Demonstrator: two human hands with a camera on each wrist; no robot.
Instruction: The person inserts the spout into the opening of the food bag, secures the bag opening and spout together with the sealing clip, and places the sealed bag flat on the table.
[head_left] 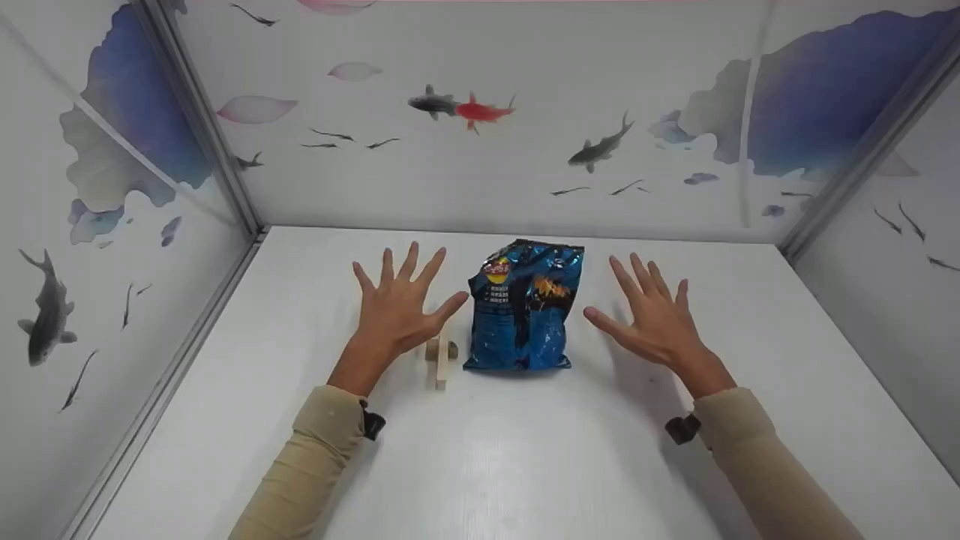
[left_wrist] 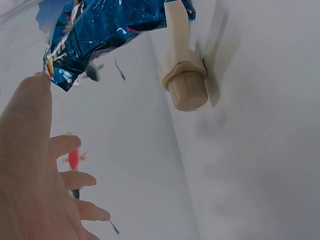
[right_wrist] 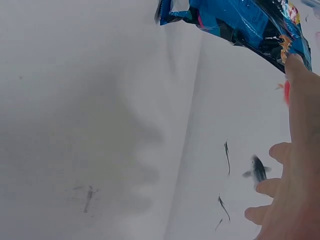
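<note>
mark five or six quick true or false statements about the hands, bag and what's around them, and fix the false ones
1. In the head view, the bag is between the left hand and the right hand. True.
2. The left hand grips the bag. False: its fingers are spread and hold nothing.
3. In the head view, the wooden piece is right of the bag. False: it is left of the bag.
4. The right hand's fingers are spread. True.
5. The bag is mostly red. False: it is mostly blue.
6. The back wall shows a red fish. True.
</note>
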